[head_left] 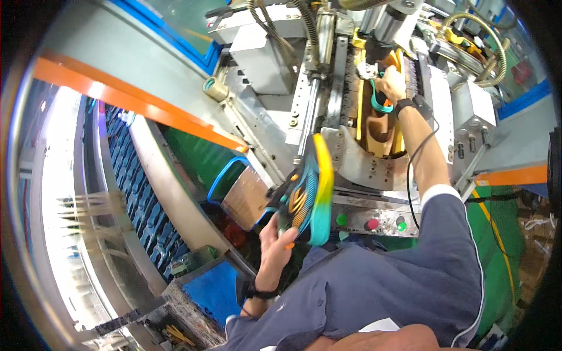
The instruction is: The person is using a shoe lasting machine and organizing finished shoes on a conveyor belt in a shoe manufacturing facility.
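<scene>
My left hand (274, 244) is closed around the heel end of a sports shoe (303, 202), dark with orange markings and a thick teal and yellow sole. The shoe is tilted toe up in front of the machine's front panel. My right hand (393, 86) reaches into the machine's trough, fingers curled on a teal-edged shoe (381, 105). Most of that second shoe is hidden by the hand and the machine parts. Beneath it lies a brown, shaped pad (377, 131) between yellow side strips.
Metal cylinders (389, 26) hang over the trough. The front panel carries a red button (372, 224) and green buttons. A thin black cable (411, 175) passes by my right forearm. At left are an orange bar (140, 105), a cardboard piece (246, 196) and a blue belt conveyor (132, 181).
</scene>
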Demonstrator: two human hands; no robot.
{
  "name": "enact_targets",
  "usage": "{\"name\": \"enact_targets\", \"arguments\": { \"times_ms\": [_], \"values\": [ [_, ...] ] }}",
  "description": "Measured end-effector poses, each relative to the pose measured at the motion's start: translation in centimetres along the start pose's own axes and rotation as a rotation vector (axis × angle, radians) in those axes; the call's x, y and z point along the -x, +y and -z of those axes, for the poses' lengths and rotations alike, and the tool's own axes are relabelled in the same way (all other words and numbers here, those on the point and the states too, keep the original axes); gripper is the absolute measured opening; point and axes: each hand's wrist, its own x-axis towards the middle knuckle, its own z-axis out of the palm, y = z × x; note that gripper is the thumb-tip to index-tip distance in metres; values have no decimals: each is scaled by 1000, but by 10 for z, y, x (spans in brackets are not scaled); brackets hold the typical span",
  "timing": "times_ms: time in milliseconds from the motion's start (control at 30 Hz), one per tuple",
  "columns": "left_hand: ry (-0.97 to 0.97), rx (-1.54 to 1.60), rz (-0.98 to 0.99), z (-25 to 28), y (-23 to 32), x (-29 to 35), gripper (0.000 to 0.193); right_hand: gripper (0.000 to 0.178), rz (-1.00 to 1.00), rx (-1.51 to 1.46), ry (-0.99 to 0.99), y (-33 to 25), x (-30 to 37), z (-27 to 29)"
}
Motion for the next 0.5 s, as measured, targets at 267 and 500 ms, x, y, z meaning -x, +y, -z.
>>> {"name": "enact_targets", "arguments": {
  "times_ms": [267, 500],
  "values": [
    [515, 274, -269, 48, -60, 97, 41, 54, -144, -31, 79, -41, 37, -7],
    [553, 405, -153, 23, -125, 140, 29, 11, 528, -776, -92, -153, 294, 90]
  ]
}}
